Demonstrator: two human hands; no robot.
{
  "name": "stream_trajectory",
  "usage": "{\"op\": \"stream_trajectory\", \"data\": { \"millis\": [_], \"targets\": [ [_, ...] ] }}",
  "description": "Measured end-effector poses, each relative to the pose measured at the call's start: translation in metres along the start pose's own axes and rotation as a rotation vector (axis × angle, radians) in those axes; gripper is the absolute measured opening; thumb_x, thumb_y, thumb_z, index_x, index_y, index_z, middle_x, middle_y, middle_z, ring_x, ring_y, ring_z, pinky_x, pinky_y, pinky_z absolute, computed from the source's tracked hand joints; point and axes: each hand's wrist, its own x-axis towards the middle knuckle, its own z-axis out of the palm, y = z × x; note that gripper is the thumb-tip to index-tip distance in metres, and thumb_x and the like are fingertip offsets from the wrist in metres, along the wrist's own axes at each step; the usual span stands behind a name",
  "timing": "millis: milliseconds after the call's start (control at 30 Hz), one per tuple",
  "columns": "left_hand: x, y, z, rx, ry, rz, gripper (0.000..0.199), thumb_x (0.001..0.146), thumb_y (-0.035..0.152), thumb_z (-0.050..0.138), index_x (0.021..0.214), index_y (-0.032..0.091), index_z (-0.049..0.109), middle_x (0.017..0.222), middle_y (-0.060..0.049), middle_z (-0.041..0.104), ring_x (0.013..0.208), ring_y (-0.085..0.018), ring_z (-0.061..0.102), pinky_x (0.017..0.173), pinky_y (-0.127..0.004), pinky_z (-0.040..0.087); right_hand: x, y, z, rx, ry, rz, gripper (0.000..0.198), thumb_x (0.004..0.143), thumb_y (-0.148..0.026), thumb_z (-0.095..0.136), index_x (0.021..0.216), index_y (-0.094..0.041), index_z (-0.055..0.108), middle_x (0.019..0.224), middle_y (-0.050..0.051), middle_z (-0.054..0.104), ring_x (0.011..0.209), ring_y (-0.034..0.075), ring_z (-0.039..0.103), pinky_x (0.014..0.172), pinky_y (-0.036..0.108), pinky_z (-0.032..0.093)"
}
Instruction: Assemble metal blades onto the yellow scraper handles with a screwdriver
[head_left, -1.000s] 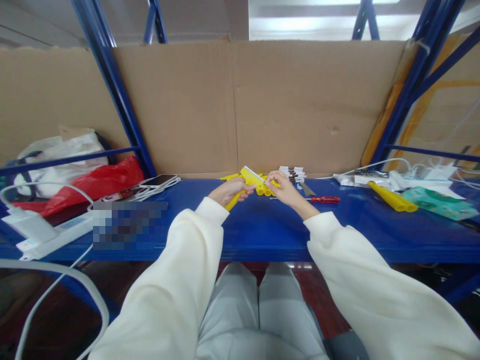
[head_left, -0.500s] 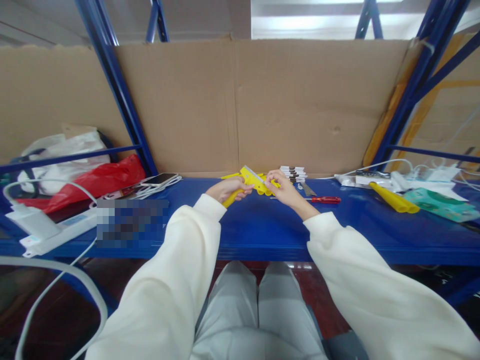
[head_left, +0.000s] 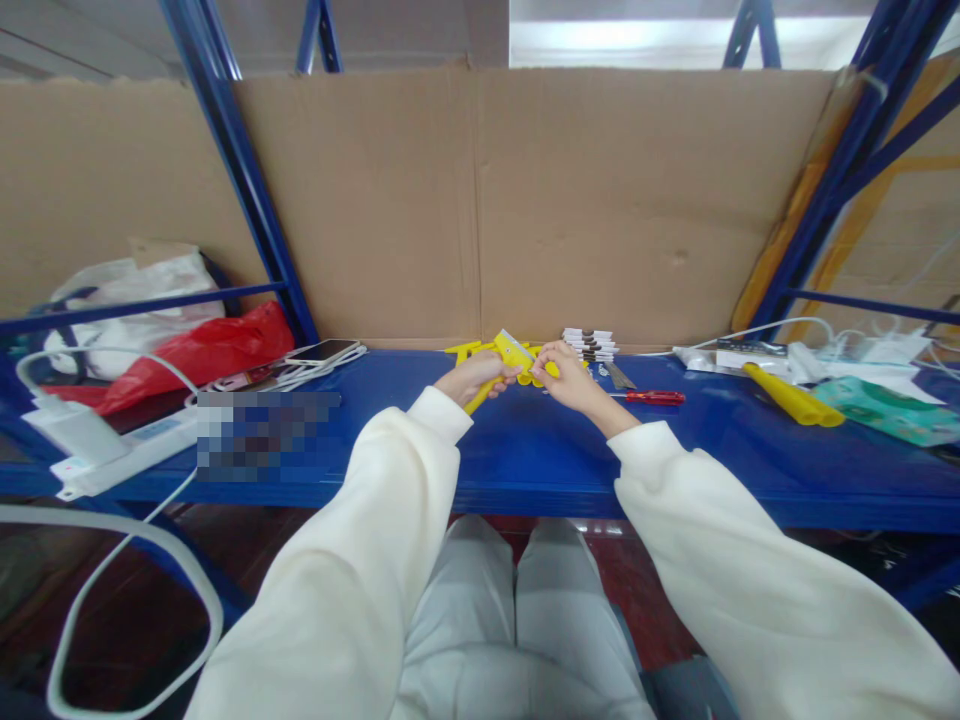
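Observation:
In the head view, my left hand (head_left: 474, 376) is closed around the handle of a yellow scraper (head_left: 511, 350), whose head has a pale metal edge and points up and away. Close by its right side, my right hand (head_left: 567, 374) has its fingertips pinched together at the scraper head. Whatever lies in that pinch is too small to make out. More yellow plastic parts (head_left: 466, 350) lie behind the hands, partly covered by them. Just right of my right hand are a red-handled screwdriver (head_left: 654, 397) and a thin metal blade (head_left: 620, 376).
Stacked white packets (head_left: 589, 342) stand by the cardboard wall (head_left: 360, 200). On the blue bench (head_left: 540, 450), yellow tubes (head_left: 795, 396) and a green packet (head_left: 889, 408) lie right. A phone (head_left: 324, 352), a red bag (head_left: 202, 355) and a power strip (head_left: 139, 450) are left.
My left hand and the scraper have shifted slightly right, and the scraper head is turned a little. My right hand stays pinched beside it. The whole view has moved slightly.

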Motion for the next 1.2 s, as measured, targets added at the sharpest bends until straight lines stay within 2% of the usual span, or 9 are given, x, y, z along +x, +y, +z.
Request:
{"op": "stream_trajectory", "data": {
  "millis": [233, 400, 667, 833, 933, 1100, 1200],
  "targets": [
    [0.0, -0.003, 0.01, 0.088, 0.078, 0.004, 0.027, 0.084, 0.001, 0.06, 0.063, 0.017, 0.051, 0.048, 0.004, 0.047, 0.036, -0.005, 0.036, 0.037, -0.017, 0.025, -0.002, 0.007, 0.005, -0.043, -0.023, 0.095, 0.009, 0.081, -0.026, 0.067, 0.073, -0.025, 0.064, 0.1, 0.008, 0.064, 0.104, 0.029, 0.057, 0.098, 0.051, 0.044],
    [-0.003, -0.001, 0.015, 0.057, 0.082, 0.009, 0.028, 0.087, 0.001, 0.056, 0.064, 0.017, 0.05, 0.047, 0.005, 0.045, 0.035, -0.004, 0.033, 0.036, -0.016, 0.023, -0.001, 0.009, 0.005, 0.01, -0.024, 0.129, 0.009, 0.079, -0.025, 0.068, 0.071, -0.025, 0.064, 0.097, 0.007, 0.064, 0.103, 0.028, 0.059, 0.097, 0.049, 0.046],
    [-0.004, -0.001, 0.014, 0.053, 0.071, -0.002, 0.03, 0.084, 0.001, 0.063, 0.063, 0.018, 0.049, 0.048, 0.005, 0.045, 0.035, -0.004, 0.034, 0.036, -0.016, 0.023, 0.001, 0.008, 0.003, 0.067, -0.058, 0.175, 0.013, 0.078, -0.024, 0.067, 0.066, -0.024, 0.061, 0.084, 0.005, 0.066, 0.097, 0.026, 0.062, 0.097, 0.046, 0.046],
    [-0.005, 0.001, 0.012, 0.051, 0.058, -0.026, 0.029, 0.085, 0.001, 0.061, 0.065, 0.018, 0.049, 0.048, 0.006, 0.044, 0.034, -0.004, 0.034, 0.036, -0.014, 0.023, -0.002, 0.01, 0.007, 0.109, -0.018, 0.227, 0.008, 0.079, -0.027, 0.069, 0.078, -0.022, 0.062, 0.091, 0.004, 0.067, 0.097, 0.024, 0.062, 0.096, 0.044, 0.049],
    [-0.007, 0.002, 0.012, 0.049, 0.057, -0.026, 0.028, 0.085, -0.001, 0.059, 0.065, 0.017, 0.049, 0.048, 0.006, 0.044, 0.035, -0.004, 0.034, 0.036, -0.015, 0.023, -0.003, 0.009, 0.008, 0.139, 0.009, 0.287, 0.015, 0.078, -0.027, 0.071, 0.09, -0.021, 0.063, 0.102, 0.007, 0.069, 0.099, 0.023, 0.064, 0.095, 0.043, 0.051],
    [-0.008, 0.0, 0.012, 0.055, 0.058, -0.008, 0.026, 0.086, 0.0, 0.058, 0.067, 0.016, 0.051, 0.049, 0.005, 0.045, 0.036, -0.004, 0.035, 0.038, -0.016, 0.024, -0.003, 0.001, 0.004, 0.187, -0.135, 0.274, 0.009, 0.083, -0.029, 0.064, 0.085, -0.02, 0.066, 0.094, 0.004, 0.072, 0.093, 0.022, 0.066, 0.092, 0.04, 0.053],
    [-0.008, -0.001, 0.011, 0.06, 0.055, -0.002, 0.024, 0.086, 0.001, 0.059, 0.068, 0.016, 0.051, 0.05, 0.005, 0.045, 0.037, -0.005, 0.036, 0.038, -0.016, 0.024, -0.004, -0.005, 0.002, 0.181, -0.139, 0.307, 0.011, 0.083, -0.03, 0.064, 0.084, -0.02, 0.066, 0.095, 0.004, 0.073, 0.093, 0.021, 0.065, 0.092, 0.04, 0.052]
  ]
}}
